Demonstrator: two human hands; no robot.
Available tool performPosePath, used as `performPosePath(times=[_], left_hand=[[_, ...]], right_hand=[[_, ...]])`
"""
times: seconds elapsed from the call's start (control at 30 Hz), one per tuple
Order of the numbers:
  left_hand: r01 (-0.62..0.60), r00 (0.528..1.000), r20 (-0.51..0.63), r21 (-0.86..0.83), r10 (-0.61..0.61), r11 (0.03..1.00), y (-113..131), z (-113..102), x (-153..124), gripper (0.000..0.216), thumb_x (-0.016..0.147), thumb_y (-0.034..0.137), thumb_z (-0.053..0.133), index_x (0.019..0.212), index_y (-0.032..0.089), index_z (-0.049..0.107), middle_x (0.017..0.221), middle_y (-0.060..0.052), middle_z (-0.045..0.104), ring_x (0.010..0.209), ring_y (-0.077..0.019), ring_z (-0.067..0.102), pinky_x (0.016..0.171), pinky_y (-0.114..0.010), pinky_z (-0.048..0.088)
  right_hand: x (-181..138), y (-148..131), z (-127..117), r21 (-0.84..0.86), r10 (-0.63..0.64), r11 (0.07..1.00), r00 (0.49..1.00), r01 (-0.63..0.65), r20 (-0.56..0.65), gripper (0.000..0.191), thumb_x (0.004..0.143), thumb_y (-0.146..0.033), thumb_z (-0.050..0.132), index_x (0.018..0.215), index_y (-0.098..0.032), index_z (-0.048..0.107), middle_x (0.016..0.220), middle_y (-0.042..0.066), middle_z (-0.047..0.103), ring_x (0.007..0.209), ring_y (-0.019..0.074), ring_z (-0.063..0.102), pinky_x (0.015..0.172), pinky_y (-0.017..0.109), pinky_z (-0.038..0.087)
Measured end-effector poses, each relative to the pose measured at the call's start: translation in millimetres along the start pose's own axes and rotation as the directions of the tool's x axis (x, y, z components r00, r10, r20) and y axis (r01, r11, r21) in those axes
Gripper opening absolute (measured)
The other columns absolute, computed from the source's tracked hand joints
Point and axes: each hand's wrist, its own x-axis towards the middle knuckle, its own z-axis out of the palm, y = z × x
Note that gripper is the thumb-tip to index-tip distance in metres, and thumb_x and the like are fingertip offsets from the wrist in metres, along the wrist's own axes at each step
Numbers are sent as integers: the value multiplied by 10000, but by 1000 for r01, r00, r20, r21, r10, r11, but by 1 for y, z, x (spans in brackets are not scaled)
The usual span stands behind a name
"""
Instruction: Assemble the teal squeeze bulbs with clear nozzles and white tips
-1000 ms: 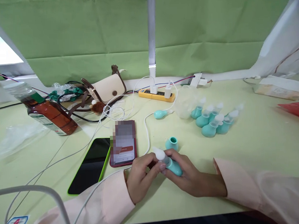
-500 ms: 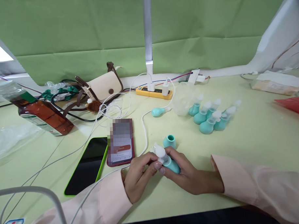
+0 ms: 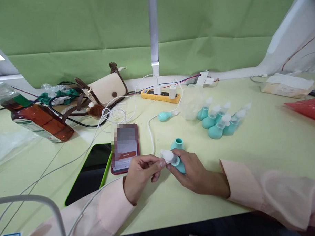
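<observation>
My right hand (image 3: 192, 172) grips a teal bulb with a clear white tip (image 3: 173, 159), held low over the table near its front edge. The fingers of my left hand (image 3: 140, 173) pinch at the white tip. A loose teal bulb (image 3: 177, 144) with its opening upward stands just behind my hands. Farther back right lies a cluster of several assembled teal bulbs with clear caps (image 3: 219, 119), and one more teal bulb (image 3: 164, 115) lies alone by a white cable.
Two phones lie left of my hands: a red-cased one (image 3: 124, 148) and a green-cased one (image 3: 91, 172). A bottle of brown liquid (image 3: 36, 117) lies at the left. A beige bag (image 3: 105, 90), a yellow power strip (image 3: 160, 95) and cables crowd the back. A box (image 3: 285, 84) sits far right.
The view has shifted slightly, so things sit a bit higher and leftward. My left fingers have slid from beside the bulb's neck out to the white tip. The right hand keeps its grip.
</observation>
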Motion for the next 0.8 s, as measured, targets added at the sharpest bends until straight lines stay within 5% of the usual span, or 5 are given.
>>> performPosePath(times=[0.37, 0.8], left_hand=[[241, 965, 156, -219, -210, 945, 5, -5, 3, 131, 557, 162, 714, 539, 89, 606, 361, 56, 410, 331, -17, 313, 344, -180, 159], [298, 943, 222, -237, -247, 925, 5, -5, 5, 121, 603, 165, 656, 559, 89, 572, 381, 54, 409, 313, -19, 345, 321, -154, 174]], right_hand=[[2, 4, -2, -153, -168, 975, 985, 163, -23, 156, 829, -199, 420, 961, -115, 413, 765, 74, 598, 688, 174, 575, 525, 256, 439], [0, 4, -1, 6, -105, 994, 994, 105, 19, 196, 819, -196, 427, 999, -129, 391, 798, 62, 589, 694, 166, 557, 545, 270, 451]])
